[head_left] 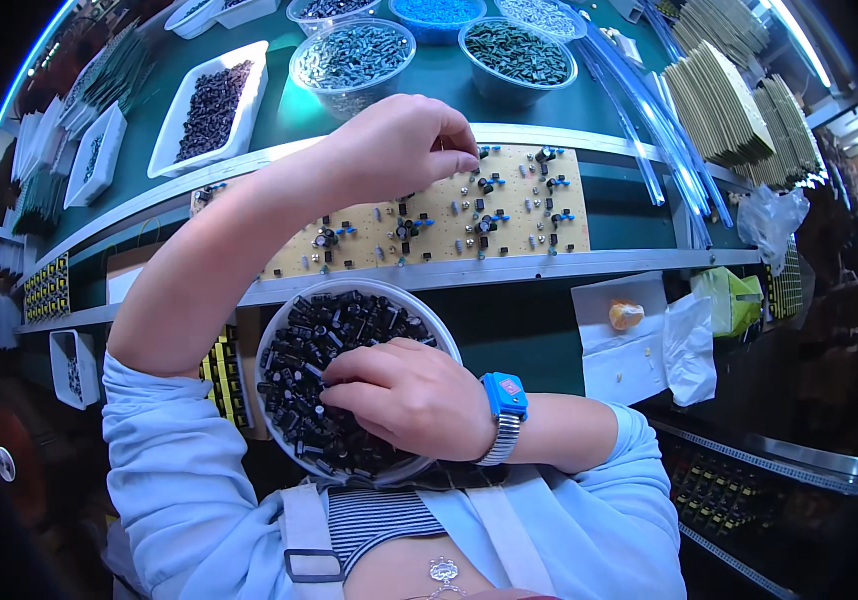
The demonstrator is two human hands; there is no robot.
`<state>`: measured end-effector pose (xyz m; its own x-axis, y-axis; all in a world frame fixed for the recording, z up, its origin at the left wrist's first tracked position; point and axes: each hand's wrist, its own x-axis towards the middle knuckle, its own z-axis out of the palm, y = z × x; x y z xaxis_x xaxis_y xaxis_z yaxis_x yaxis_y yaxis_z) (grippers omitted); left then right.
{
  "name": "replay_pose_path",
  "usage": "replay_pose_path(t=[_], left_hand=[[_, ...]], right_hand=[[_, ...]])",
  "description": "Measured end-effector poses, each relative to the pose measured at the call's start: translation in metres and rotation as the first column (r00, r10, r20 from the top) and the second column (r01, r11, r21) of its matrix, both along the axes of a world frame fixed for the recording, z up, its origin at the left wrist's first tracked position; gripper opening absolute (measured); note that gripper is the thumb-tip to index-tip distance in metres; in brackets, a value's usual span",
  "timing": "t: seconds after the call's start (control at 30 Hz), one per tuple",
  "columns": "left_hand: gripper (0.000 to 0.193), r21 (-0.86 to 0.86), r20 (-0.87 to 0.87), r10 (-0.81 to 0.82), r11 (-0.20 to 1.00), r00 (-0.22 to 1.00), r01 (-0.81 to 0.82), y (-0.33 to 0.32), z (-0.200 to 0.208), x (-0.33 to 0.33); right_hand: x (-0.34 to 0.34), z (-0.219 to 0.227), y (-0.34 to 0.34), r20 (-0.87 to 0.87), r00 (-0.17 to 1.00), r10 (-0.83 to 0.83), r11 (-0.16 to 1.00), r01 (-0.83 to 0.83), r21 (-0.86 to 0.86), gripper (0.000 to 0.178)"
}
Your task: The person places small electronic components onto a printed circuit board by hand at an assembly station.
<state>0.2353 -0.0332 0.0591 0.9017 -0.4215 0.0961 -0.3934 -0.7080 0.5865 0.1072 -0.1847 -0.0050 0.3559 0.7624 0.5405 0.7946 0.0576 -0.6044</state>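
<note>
My left hand [404, 145] reaches over a tan circuit board [289, 262] set in a metal rail frame. Its thumb and fingers are pinched together above the board's far edge; whatever they hold is too small to make out. Black capacitors, small blue parts and other components stand on the board in repeated groups. Nearer to me, a round white tub [446, 335] is full of loose black capacitors [339, 318]. My right hand [414, 400], with a blue wrist strap [505, 397], dips into that pile with fingers curled. Capacitors touch its fingertips, and what it grips is partly hidden.
Behind the board stand clear bowls of green parts [352, 55] [517, 55] and a white tray [262, 75] of dark parts. Clear plastic tubes [639, 110] and stacked tan boards [714, 105] are at right. Peeled orange fruit [626, 315] lies on white paper [599, 365].
</note>
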Motion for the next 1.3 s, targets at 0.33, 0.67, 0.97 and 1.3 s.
replay_pose_path(t=[0.33,0.67,0.97,1.3], left_hand=[[0.013,-0.105,0.021,0.055,0.993,0.998,-0.053,-0.008,0.002,0.014],[0.014,-0.031,0.049,0.059,0.998,0.997,-0.058,-0.02,-0.003,0.039],[0.014,0.135,0.033,0.081,0.987,0.996,-0.085,-0.008,-0.003,0.037],[0.014,0.18,0.11,0.037,0.982,0.993,-0.057,-0.008,-0.014,0.037]], right_hand=[[-0.004,0.0,-0.003,-0.069,0.998,0.007,0.999,-0.004,0.04,0.019],[-0.004,-0.002,-0.002,-0.085,0.996,-0.023,0.992,0.033,0.118,0.019],[-0.003,-0.006,-0.002,-0.105,0.994,-0.037,0.988,0.052,0.144,0.017],[-0.002,-0.005,-0.002,-0.106,0.994,-0.041,0.985,0.058,0.165,0.015]])
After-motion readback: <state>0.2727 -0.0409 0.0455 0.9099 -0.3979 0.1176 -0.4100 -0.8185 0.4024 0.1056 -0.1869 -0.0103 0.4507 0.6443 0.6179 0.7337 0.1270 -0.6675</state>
